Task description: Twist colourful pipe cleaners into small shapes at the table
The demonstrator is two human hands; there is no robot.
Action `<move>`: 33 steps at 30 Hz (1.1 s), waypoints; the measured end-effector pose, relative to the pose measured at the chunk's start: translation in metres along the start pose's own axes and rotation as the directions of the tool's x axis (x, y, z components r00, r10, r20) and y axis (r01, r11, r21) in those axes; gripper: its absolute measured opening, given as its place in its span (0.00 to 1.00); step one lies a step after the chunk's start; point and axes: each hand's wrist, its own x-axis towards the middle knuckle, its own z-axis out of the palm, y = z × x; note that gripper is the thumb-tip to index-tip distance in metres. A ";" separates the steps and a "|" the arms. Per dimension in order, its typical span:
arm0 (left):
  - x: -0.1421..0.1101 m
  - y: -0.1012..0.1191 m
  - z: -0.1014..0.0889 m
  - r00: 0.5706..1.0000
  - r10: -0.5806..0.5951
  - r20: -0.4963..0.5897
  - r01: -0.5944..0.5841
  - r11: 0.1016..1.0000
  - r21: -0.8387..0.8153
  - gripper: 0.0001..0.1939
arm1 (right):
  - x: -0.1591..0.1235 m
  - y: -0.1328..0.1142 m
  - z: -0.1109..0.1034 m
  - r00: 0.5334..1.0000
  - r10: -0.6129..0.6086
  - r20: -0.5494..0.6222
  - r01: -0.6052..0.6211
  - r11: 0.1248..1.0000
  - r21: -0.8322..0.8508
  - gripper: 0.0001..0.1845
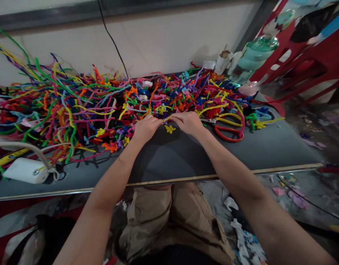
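Hands, left (147, 129) and right (189, 123), near each other, pinching yellow pipe cleaner (167, 119) between them over surface (175, 158), likely for twisting control; scissors (228, 127) beside right hand, probably for easy reach.

Pale wall (163, 40) across top; dark table (186, 158) mid-frame, light edge; red plastic chairs (313, 62) upper right; littered grey floor (318, 147) at right; light dim.

Dark grey table (186, 162) with a smooth, matt surface and a thin, pale, wood-like edge; fuzzy, matt, multicoloured pipe cleaners (97, 99); scissors with red and yellow plastic-looking handles (228, 139) and shiny metal blades; glossy, translucent green plastic bottle (252, 59).
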 end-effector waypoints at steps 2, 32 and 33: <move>0.001 0.000 0.001 0.995 -0.090 -0.047 0.088 0.995 -0.045 0.16 | 0.001 -0.001 0.000 1.000 0.007 0.002 -0.007 1.000 0.011 0.12; 0.013 0.010 -0.003 0.807 -0.430 0.406 0.398 -0.113 -0.911 0.14 | 0.001 -0.012 0.004 0.988 0.088 0.127 -0.097 0.993 0.068 0.20; 0.013 0.008 -0.004 0.806 -0.453 0.382 0.380 -0.099 -0.920 0.15 | 0.002 -0.011 0.004 0.989 0.089 0.117 -0.100 0.991 0.091 0.21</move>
